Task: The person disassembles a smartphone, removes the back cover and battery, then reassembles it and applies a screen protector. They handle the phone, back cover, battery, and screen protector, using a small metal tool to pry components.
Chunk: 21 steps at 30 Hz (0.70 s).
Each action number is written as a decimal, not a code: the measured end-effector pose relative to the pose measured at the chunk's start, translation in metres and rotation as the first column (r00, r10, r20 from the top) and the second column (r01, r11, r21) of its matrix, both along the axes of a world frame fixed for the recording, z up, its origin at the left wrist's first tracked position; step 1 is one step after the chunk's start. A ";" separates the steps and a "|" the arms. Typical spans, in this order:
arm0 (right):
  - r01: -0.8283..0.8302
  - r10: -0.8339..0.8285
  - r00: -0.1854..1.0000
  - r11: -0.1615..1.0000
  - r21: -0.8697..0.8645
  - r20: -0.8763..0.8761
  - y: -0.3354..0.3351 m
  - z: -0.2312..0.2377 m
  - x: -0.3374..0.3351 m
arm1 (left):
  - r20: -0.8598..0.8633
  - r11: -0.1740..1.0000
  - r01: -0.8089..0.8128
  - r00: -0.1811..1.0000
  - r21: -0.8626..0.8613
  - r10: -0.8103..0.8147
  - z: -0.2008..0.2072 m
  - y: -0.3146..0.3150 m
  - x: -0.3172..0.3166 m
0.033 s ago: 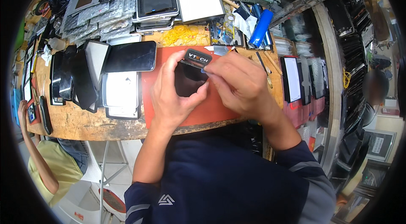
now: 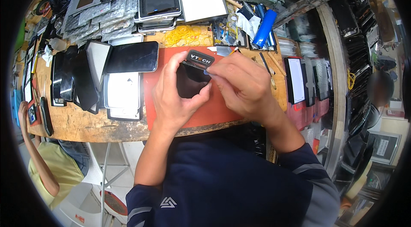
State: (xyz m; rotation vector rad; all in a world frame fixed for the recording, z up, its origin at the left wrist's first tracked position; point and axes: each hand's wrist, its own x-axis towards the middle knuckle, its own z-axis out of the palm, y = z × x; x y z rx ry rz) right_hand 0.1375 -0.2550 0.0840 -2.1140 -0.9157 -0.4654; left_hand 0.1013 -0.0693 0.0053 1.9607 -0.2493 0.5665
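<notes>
My left hand [image 2: 167,94] is wrapped round a dark, glossy phone-like device [image 2: 189,82], fingers along its left side and thumb at its lower right. At the device's far end sits a black, rounded piece with pale lettering [image 2: 200,58], set off from the dark face by a narrow strip. The fingertips of my right hand [image 2: 244,81] are pinched together at the upper right edge of the device. A tiny bluish bit [image 2: 206,72] shows beneath them; what they grip is mostly hidden. Both hands are above a red mat [image 2: 218,113].
Left of the mat lie a black-screened tablet [image 2: 132,57], white-faced panels [image 2: 123,92] and dark panels [image 2: 85,79]. Behind are bubble-wrapped stacks [image 2: 100,15], yellow rubber bands [image 2: 184,35] and a blue roll [image 2: 264,28]. At far left, another person's arm [image 2: 38,154] reaches the wooden bench [image 2: 85,126].
</notes>
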 end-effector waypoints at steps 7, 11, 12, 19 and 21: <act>0.104 -0.090 0.991 0.981 0.161 -0.095 0.006 -0.016 -0.006 | -0.055 1.000 -0.010 0.998 -0.017 0.009 -0.003 -0.002 -0.001; 0.074 -0.051 0.975 0.992 0.099 -0.216 -0.003 -0.010 -0.003 | -0.037 1.000 -0.005 0.999 0.000 0.005 -0.002 -0.002 0.000; 0.057 -0.038 0.977 0.995 0.085 -0.209 -0.005 -0.008 -0.001 | -0.024 1.000 -0.003 1.000 0.006 0.003 -0.002 -0.002 0.000; -0.036 0.041 0.995 0.998 0.053 -0.091 -0.008 -0.007 0.010 | -0.059 1.000 0.023 0.998 -0.011 -0.024 -0.001 -0.002 0.003; -0.037 0.042 0.993 0.998 0.049 -0.106 -0.011 -0.007 0.010 | -0.059 0.999 0.036 0.998 -0.006 -0.037 0.000 -0.003 0.003</act>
